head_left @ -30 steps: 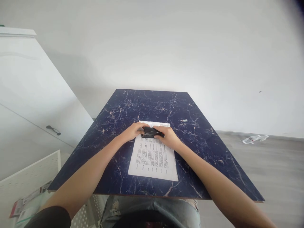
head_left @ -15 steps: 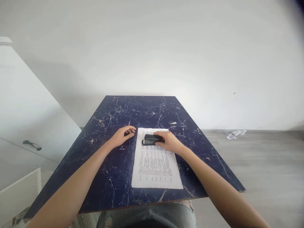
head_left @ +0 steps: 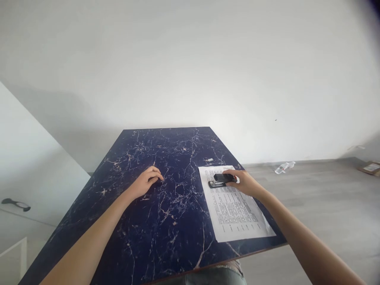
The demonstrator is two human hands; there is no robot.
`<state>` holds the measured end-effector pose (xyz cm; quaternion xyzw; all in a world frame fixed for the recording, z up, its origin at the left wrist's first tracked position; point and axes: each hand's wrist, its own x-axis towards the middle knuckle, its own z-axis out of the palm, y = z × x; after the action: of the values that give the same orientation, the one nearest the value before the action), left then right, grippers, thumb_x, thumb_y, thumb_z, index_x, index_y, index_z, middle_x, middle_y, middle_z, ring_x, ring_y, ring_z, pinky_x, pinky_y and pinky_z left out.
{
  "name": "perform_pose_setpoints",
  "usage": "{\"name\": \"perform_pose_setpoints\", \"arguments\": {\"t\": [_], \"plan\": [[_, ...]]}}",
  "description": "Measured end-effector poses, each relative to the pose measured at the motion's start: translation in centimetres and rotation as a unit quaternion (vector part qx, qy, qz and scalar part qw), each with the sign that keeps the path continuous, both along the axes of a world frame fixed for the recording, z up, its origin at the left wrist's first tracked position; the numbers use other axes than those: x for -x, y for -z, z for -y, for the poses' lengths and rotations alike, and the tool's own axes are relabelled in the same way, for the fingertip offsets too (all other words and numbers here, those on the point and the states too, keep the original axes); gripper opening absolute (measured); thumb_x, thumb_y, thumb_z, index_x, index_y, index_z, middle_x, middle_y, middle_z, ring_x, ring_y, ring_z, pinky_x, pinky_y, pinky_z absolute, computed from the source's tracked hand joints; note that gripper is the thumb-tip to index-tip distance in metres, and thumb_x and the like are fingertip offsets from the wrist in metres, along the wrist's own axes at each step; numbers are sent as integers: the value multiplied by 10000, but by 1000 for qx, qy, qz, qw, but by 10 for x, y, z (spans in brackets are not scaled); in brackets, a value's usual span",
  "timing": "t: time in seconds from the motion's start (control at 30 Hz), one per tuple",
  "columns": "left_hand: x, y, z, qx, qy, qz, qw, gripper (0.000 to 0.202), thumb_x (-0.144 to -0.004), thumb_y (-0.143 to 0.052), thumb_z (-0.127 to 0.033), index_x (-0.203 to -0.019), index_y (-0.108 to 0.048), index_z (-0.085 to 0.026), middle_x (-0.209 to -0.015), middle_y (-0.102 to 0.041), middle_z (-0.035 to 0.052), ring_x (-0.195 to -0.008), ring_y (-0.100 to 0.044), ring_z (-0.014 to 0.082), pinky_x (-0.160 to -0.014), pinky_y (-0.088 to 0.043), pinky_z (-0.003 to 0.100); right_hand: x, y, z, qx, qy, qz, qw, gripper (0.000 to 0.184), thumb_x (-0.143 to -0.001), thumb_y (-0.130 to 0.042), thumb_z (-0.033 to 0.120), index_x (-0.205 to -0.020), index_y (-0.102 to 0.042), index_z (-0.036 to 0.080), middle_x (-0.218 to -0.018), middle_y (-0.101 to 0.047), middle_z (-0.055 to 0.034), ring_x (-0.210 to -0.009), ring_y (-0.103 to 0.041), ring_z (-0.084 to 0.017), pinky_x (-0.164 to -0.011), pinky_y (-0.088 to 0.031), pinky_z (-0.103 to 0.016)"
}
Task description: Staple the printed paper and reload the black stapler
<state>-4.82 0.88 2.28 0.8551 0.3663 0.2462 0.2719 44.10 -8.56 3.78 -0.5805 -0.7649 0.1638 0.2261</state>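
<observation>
A black stapler (head_left: 221,180) lies across the top of a printed sheet of paper (head_left: 234,208) at the right side of the dark blue marbled table (head_left: 166,221). My right hand (head_left: 245,183) is closed round the stapler's right end. My left hand (head_left: 145,183) rests on the bare tabletop to the left of the sheet, fingers loosely curled and holding nothing.
A small white scrap (head_left: 209,160) lies on the table beyond the paper. A white cabinet with a dark handle (head_left: 15,204) stands at the left. On the grey floor at the right lie a plastic bottle (head_left: 284,166) and a flat cardboard piece (head_left: 369,167).
The stapler and paper have shifted to the right side of the table with my right hand. My left hand let go of the stapler and now rests apart on the tabletop.
</observation>
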Motion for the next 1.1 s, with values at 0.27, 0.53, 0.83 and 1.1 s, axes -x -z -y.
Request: {"name": "perform_pose_setpoints", "arguments": {"t": [0.27,0.53,0.83,1.1], "plan": [[-1,-5,3,10,-7,-4,1000,354,-1042,-433,-382,-974,-757,-256,-1154,-604,71,-1012,-608,218,-925,-513,376,33,-17,22,-94,16,-33,995,608,-835,-795,450,-1395,-594,327,-1394,-642,-101,-1263,-614,-370,-998,-558,-552],[2,-4,5,54,-3,29,998,308,-911,-396,-150,-804,-683,-185,-941,-612,36,-910,-577,193,-947,-444,362,209,-18,83,-109,-62,-62,990,71,-1010,-593,210,-1006,-656,243,-1003,-682,-63,-966,-641,-250,-858,-547,-419],[-1,3,7,21,-1,23,1000,316,-917,-420,-88,-865,-709,-204,-983,-643,39,-950,-613,193,-941,-450,354,262,24,86,-128,-80,20,988,160,-1000,-546,118,-869,-555,209,-906,-581,-41,-874,-546,-210,-778,-461,-352],[1,8,17,-65,-41,-10,997,281,-947,-455,-91,-1019,-693,-223,-1089,-620,67,-1076,-587,227,-1031,-458,405,263,23,83,-134,-100,41,985,185,-1018,-508,125,-851,-510,205,-911,-564,-38,-854,-512,-207,-745,-395,-350]]}}
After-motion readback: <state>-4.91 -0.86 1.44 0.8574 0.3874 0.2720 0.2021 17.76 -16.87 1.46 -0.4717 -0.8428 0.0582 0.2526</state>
